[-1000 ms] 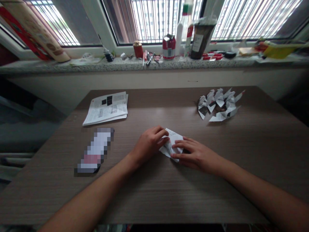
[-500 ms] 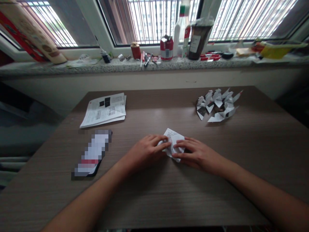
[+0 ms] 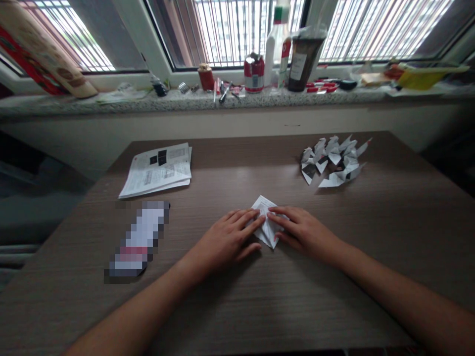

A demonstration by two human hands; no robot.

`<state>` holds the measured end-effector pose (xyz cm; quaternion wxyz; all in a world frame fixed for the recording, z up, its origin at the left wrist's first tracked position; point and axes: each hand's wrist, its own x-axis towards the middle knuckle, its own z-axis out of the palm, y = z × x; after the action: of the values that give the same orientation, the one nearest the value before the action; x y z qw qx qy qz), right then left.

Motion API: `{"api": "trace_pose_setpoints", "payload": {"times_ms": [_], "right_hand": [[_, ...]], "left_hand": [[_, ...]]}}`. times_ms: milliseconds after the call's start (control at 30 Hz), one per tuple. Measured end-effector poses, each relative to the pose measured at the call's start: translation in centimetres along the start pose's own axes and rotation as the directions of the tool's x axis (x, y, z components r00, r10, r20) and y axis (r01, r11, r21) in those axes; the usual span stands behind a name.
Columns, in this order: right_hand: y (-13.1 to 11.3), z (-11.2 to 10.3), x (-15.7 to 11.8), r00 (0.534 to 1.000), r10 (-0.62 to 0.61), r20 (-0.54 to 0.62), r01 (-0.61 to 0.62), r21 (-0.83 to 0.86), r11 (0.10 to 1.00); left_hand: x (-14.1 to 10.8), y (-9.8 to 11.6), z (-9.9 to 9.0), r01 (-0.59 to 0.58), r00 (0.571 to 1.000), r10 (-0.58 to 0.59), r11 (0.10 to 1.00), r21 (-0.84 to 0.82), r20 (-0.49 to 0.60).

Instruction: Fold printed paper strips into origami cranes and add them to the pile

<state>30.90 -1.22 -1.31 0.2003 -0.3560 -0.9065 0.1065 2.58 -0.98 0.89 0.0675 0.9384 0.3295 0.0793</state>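
Observation:
A small folded sheet of printed white paper (image 3: 267, 232) lies on the brown table, turned so that its corners point away from and toward me. My left hand (image 3: 232, 232) rests on its left side, fingers stretched out and thumb apart near the tabletop. From the other side, my right hand (image 3: 302, 230) lays its spread fingertips on the paper's right half. Both hands press from above, and neither grips the sheet. The fingers cover its left and right corners.
Several folded paper pieces (image 3: 336, 160) stand in a ring at the back right. A stack of printed sheets (image 3: 159, 173) lies at the back left, with a blurred phone (image 3: 139, 240) nearer me. A red can (image 3: 254, 74), bottle and cup (image 3: 304, 59) line the windowsill.
The paper lies flatter, with creases running to its near corner. My left thumb has come off the paper, and my right fingers have shifted up over it.

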Motion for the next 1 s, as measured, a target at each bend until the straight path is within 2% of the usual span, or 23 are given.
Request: {"api": "trace_pose_setpoints", "payload": {"times_ms": [567, 1000], "right_hand": [[-0.15, -0.01, 0.20, 0.999, 0.030, 0.033, -0.029, -0.034, 0.999], [0.59, 0.38, -0.30, 0.997, -0.068, 0.043, 0.071, -0.062, 0.996]], "left_hand": [[0.07, 0.64, 0.55, 0.059, 0.998, -0.059, 0.998, -0.024, -0.007], [0.22, 0.30, 0.58, 0.049, 0.999, -0.049, 0.999, -0.018, -0.017]]}}
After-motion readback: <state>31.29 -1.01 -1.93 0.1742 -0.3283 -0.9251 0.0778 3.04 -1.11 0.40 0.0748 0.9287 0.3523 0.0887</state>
